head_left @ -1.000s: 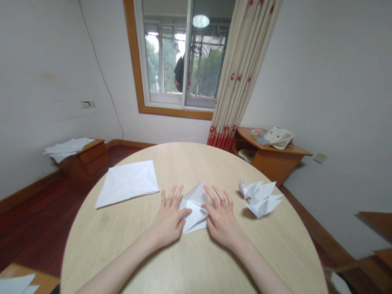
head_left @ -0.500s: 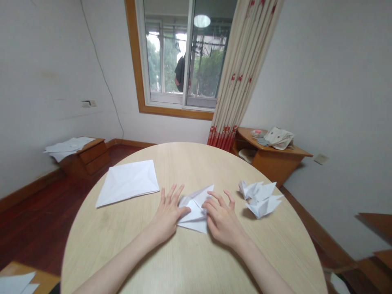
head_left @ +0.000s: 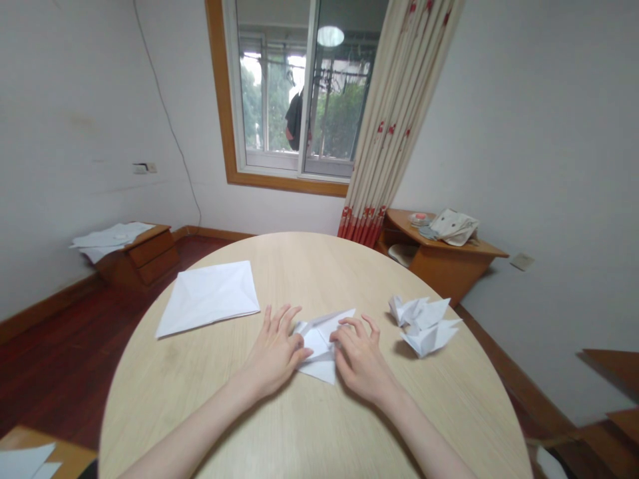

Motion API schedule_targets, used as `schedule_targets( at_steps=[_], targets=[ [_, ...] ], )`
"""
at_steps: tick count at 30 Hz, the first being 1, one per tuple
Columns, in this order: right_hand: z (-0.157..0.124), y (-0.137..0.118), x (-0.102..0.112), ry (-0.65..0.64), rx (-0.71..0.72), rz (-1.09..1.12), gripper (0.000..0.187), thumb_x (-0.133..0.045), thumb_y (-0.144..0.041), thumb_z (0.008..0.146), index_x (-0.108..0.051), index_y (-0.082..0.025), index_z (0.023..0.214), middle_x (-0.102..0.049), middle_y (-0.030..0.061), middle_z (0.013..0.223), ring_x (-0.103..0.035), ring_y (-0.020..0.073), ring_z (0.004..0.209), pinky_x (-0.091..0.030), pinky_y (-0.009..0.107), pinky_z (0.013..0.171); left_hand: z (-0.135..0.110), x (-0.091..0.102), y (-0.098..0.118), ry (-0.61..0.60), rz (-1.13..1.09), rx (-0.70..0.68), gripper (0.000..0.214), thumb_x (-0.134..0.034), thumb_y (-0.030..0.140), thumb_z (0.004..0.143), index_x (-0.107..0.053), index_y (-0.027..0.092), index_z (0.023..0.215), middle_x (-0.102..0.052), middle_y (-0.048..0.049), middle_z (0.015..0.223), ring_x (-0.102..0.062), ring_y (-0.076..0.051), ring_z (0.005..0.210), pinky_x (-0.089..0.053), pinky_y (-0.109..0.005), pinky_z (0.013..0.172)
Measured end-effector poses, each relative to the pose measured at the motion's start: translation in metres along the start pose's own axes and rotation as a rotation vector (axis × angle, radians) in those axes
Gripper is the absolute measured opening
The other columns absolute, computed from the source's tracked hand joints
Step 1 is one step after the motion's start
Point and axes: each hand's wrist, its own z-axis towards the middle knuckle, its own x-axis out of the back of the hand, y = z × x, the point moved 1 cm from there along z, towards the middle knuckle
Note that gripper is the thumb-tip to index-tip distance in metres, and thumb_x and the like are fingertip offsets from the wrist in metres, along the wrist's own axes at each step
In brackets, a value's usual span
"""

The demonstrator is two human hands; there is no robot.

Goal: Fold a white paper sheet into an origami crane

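Note:
A partly folded white paper (head_left: 322,342) lies on the round wooden table (head_left: 309,412) in front of me. My left hand (head_left: 276,351) rests flat on its left side, fingers stretched out and the thumb pressing the paper. My right hand (head_left: 362,356) sits on its right side with curled fingertips pressing down on a flap near the paper's far edge. The paper's right-hand point sticks out past my right fingers.
A stack of flat white sheets (head_left: 207,296) lies at the table's left. Finished folded paper shapes (head_left: 424,322) sit at the right. A low wooden cabinet (head_left: 137,253) stands left on the floor, a corner shelf (head_left: 439,249) with a cloth bag right, a curtain (head_left: 394,113) behind.
The paper's upright flap has been pushed down and to the right, and it now lies flatter. My right fingers have curled onto it. My left hand stayed on the paper's left side.

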Motion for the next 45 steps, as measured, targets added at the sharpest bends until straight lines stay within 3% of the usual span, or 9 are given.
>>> schedule_targets(
  at_steps=[7, 16, 30, 40, 45],
  targets=[
    [-0.001, -0.008, -0.006, -0.012, -0.030, 0.106, 0.017, -0.042, -0.009, 0.083, -0.050, -0.022, 0.090, -0.065, 0.0019, 0.088, -0.053, 0.0216, 0.102, -0.022, 0.050, 0.104, 0.003, 0.004, 0.001, -0.039, 0.030, 0.035, 0.037, -0.066, 0.055, 0.079, -0.066, 0.018, 0.081, -0.041, -0.0123, 0.141, -0.027, -0.036, 0.136, -0.012, -0.064, 0.110],
    [-0.001, -0.009, -0.005, -0.020, 0.007, 0.055, 0.014, -0.046, -0.012, 0.085, -0.052, -0.022, 0.092, -0.064, 0.0014, 0.091, -0.051, 0.0214, 0.103, -0.022, 0.049, 0.103, 0.001, -0.005, 0.000, 0.028, 0.086, 0.035, 0.039, -0.061, 0.057, 0.081, -0.065, 0.018, 0.080, -0.046, -0.0120, 0.136, -0.031, -0.036, 0.134, -0.012, -0.063, 0.111],
    [-0.002, -0.005, -0.008, -0.003, 0.018, -0.026, 0.008, -0.054, -0.020, 0.086, -0.056, -0.023, 0.094, -0.057, 0.0062, 0.109, -0.047, 0.0232, 0.108, -0.023, 0.050, 0.103, -0.001, -0.011, 0.000, 0.046, 0.103, 0.015, 0.034, -0.064, 0.051, 0.082, -0.061, 0.017, 0.084, -0.048, -0.0138, 0.131, -0.032, -0.036, 0.133, -0.013, -0.062, 0.112],
    [-0.002, 0.002, -0.014, -0.010, 0.015, -0.070, 0.017, -0.057, -0.020, 0.083, -0.054, -0.022, 0.100, -0.054, 0.0097, 0.113, -0.045, 0.0267, 0.113, -0.029, 0.049, 0.101, 0.001, -0.010, 0.002, 0.052, 0.035, -0.003, 0.028, -0.070, 0.039, 0.080, -0.053, 0.020, 0.092, -0.050, -0.0095, 0.114, -0.043, -0.032, 0.121, -0.025, -0.061, 0.109],
    [-0.003, 0.003, -0.019, 0.004, 0.015, -0.036, 0.030, -0.054, -0.019, 0.084, -0.049, -0.019, 0.114, -0.055, 0.0121, 0.117, -0.045, 0.0267, 0.116, -0.029, 0.048, 0.103, 0.000, -0.014, 0.001, 0.074, 0.007, -0.008, 0.034, -0.071, 0.035, 0.079, -0.048, 0.019, 0.099, -0.051, -0.0112, 0.116, -0.044, -0.031, 0.122, -0.025, -0.058, 0.110]
  ],
)
